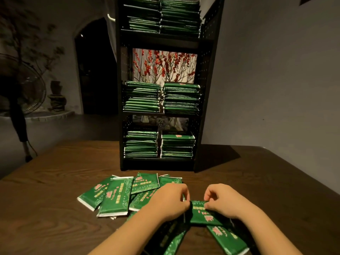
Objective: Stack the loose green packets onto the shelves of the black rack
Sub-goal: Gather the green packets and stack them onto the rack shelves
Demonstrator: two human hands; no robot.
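Observation:
A black rack (pixel 207 52) stands at the back of the wooden table (pixel 46 199). Each of its three shelves holds two stacks of green packets (pixel 161 98). Several loose green packets (pixel 114 196) lie fanned out on the table in front of it, and more lie near the front edge. Both hands hold one green packet (pixel 200 214) just above the pile. My left hand (pixel 171 199) grips its left end. My right hand (pixel 222 201) pinches its top edge with fingers curled.
A standing fan (pixel 20 85) and a potted plant sit beyond the table's left side. A grey wall rises behind the rack on the right. Bare wood shows on the table's left and right.

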